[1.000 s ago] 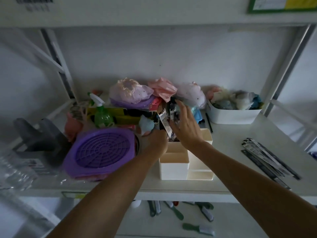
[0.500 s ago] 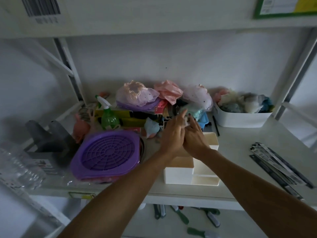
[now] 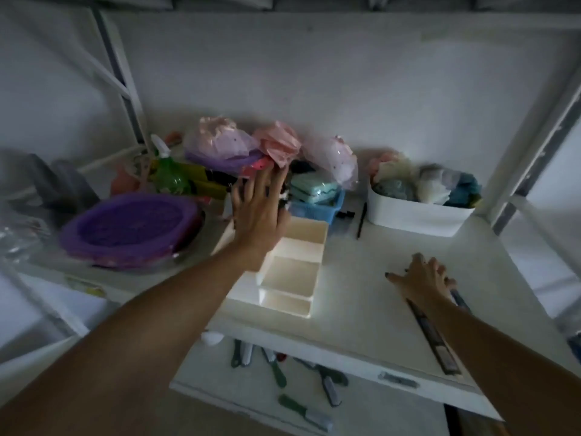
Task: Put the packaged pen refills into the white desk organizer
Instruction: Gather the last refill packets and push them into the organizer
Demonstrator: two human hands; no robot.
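Observation:
The white desk organizer (image 3: 292, 280) stands mid-shelf, its stepped compartments rising toward the back. My left hand (image 3: 261, 212) hovers flat over its tall back compartment with the fingers spread, holding nothing. Bits of black-and-white refill packaging (image 3: 284, 199) peek out beside that hand; the rest is hidden behind it. My right hand (image 3: 421, 278) lies with spread fingers on top of the pile of packaged pen refills (image 3: 437, 341), which stretches along the shelf's right front. No grip on a pack is visible.
A purple round basin (image 3: 132, 228) and a green spray bottle (image 3: 169, 174) crowd the left. Behind the organizer sit a blue basket (image 3: 317, 209), bagged pink items (image 3: 276, 146), a black pen (image 3: 361, 220) and a white bin (image 3: 415, 212). Tools (image 3: 276, 369) lie on the lower shelf.
Both hands were together at the organizer's back compartment. My right hand has swung right and down onto the refill pile. My left hand stays by the organizer, fingers now spread.

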